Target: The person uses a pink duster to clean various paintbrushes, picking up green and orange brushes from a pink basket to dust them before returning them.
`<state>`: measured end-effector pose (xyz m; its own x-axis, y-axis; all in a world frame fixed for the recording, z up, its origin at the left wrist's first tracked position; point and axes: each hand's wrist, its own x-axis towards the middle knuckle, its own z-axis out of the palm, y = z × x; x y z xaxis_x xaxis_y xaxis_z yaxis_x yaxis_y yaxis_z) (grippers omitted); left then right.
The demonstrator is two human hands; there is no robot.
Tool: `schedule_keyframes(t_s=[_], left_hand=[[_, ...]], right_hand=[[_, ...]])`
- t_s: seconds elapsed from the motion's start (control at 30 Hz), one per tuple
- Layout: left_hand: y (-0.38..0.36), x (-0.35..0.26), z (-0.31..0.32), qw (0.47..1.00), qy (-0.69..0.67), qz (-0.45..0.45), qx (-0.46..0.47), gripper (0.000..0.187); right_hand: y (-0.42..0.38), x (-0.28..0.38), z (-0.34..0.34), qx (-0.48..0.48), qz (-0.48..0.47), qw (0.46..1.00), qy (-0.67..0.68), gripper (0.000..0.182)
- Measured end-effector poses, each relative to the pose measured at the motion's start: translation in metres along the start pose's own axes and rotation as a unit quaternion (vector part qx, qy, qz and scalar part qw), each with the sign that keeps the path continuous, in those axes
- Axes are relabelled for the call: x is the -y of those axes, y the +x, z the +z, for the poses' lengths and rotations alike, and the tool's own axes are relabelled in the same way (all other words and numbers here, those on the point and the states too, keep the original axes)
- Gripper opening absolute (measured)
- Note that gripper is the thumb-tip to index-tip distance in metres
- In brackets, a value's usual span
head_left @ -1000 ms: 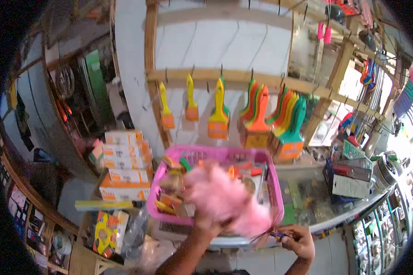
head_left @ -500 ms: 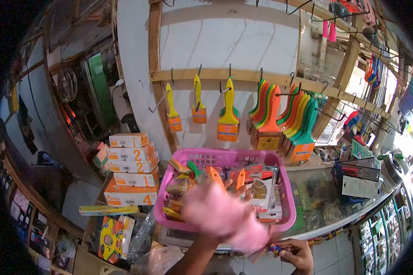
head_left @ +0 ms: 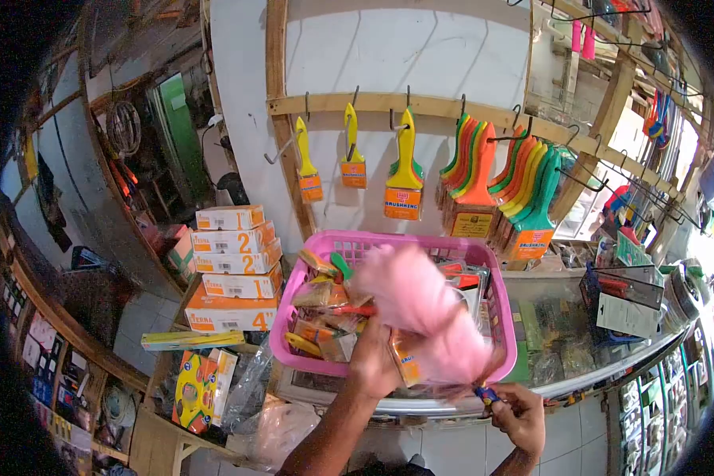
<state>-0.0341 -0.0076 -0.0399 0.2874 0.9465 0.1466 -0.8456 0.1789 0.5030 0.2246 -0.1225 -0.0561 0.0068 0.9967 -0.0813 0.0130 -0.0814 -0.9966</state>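
A pink fluffy duster (head_left: 420, 297), blurred by motion, crosses the pink basket (head_left: 509, 341). Its dark blue handle end (head_left: 486, 393) is pinched in my right hand (head_left: 520, 416) at the lower right. My left hand (head_left: 375, 361) is at the basket's front edge, its fingers wrapped round a packaged paintbrush with an orange label (head_left: 405, 358), which the duster partly covers. Inside the basket lie several packaged brushes (head_left: 317, 295) with wooden, green and yellow handles, and red-and-white packs (head_left: 470, 279) on the right.
Brushes (head_left: 404, 170) hang from hooks on a wooden rail (head_left: 333, 104) behind the basket. Stacked orange-and-white boxes (head_left: 234, 264) stand at the left. A glass counter (head_left: 551, 305) extends right, holding a dark wire basket (head_left: 623, 297) of packs.
The duster has moved up and right over the basket. My left hand has come out from behind it, with a packaged brush now visible there. The view has shifted slightly.
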Motion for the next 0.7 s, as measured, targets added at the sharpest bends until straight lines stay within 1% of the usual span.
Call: schedule_keyframes(t_s=[0.03, 0.1, 0.13, 0.17, 0.2, 0.27, 0.3, 0.4, 0.43, 0.53, 0.57, 0.63, 0.67, 0.7], left_hand=[[0.012, 0.007, -0.022, 0.992, 0.065, 0.051, 0.097, 0.063], [0.002, 0.006, -0.016, 0.989, -0.106, 0.001, 0.099, 0.055], [0.002, -0.002, -0.005, 0.992, -0.117, -0.047, 0.024, 0.054], [0.003, -0.001, -0.006, 0.992, -0.115, -0.037, 0.047, 0.055], [0.003, 0.002, -0.007, 0.991, -0.113, -0.028, 0.069, 0.055], [-0.004, 0.02, -0.044, 0.991, 0.052, 0.102, 0.072, 0.062], [-0.005, 0.016, -0.038, 0.994, 0.033, 0.084, 0.058, 0.059], [-0.009, 0.005, -0.024, 0.998, -0.006, 0.053, 0.025, 0.056], [-0.009, 0.004, -0.022, 0.999, -0.008, 0.047, 0.016, 0.056], [-0.009, 0.003, -0.016, 0.999, -0.018, 0.034, 0.002, 0.055], [-0.007, 0.002, -0.014, 0.999, -0.033, 0.024, 0.003, 0.055], [-0.005, -0.003, -0.005, 0.997, -0.079, -0.01, 0.016, 0.054], [-0.005, -0.004, 0.002, 0.996, -0.087, -0.024, 0.008, 0.054], [-0.004, -0.006, 0.008, 0.996, -0.082, -0.038, -0.017, 0.053]], right_hand=[[-0.001, 0.005, 0.003, 0.026, -0.026, 0.997, -0.06, 0.032], [0.002, -0.003, -0.008, 0.124, -0.095, 0.985, -0.075, 0.032], [0.002, -0.006, -0.012, 0.174, -0.127, 0.973, -0.083, 0.031], [0.004, -0.008, -0.017, 0.164, -0.136, 0.973, -0.091, 0.032], [0.005, -0.003, -0.013, 0.109, -0.103, 0.987, -0.058, 0.033], [0.004, 0.004, -0.002, -0.005, -0.03, 0.999, 0.01, 0.035], [0.006, 0.002, -0.008, 0.023, -0.006, 0.999, -0.027, 0.035], [0.004, -0.003, -0.014, 0.152, -0.077, 0.985, -0.025, 0.029], [0.004, -0.005, -0.014, 0.145, -0.081, 0.986, -0.03, 0.03], [0.007, -0.008, -0.008, 0.023, -0.037, 0.999, 0.02, 0.033], [0.008, -0.011, -0.01, 0.024, -0.022, 0.999, 0.01, 0.036], [0.008, -0.011, -0.015, 0.132, -0.09, 0.986, -0.036, 0.035], [0.008, -0.01, -0.017, 0.186, -0.124, 0.973, -0.058, 0.034], [0.006, -0.007, -0.012, 0.177, -0.125, 0.976, -0.025, 0.032]])
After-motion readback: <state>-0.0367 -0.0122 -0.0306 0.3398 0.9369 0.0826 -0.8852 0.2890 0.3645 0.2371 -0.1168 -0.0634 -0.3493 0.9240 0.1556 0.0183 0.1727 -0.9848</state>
